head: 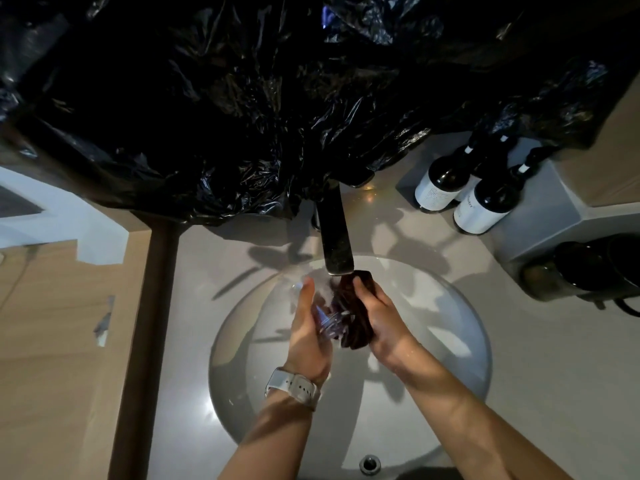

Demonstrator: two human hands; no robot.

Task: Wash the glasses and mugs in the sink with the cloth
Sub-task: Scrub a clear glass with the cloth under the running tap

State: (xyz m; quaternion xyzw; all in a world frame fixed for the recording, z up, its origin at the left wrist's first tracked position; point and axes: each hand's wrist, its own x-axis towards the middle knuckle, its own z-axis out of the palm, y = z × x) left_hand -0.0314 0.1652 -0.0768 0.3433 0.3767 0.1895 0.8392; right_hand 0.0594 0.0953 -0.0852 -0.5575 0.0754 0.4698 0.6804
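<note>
Over the round white sink [450,341], my left hand [306,327] holds a clear glass [329,322] under the dark tap [335,237]. Water runs from the spout onto the glass. My right hand [379,317] grips a dark brown cloth [353,306] and presses it against the glass. The cloth hides part of the glass. A white watch sits on my left wrist.
Black plastic sheeting [277,98] covers the wall above the tap. Two dark bottles with white labels [481,202] stand on a grey tray at the back right. A dark mug [588,268] stands at the right edge. A wooden surface [52,341] lies to the left.
</note>
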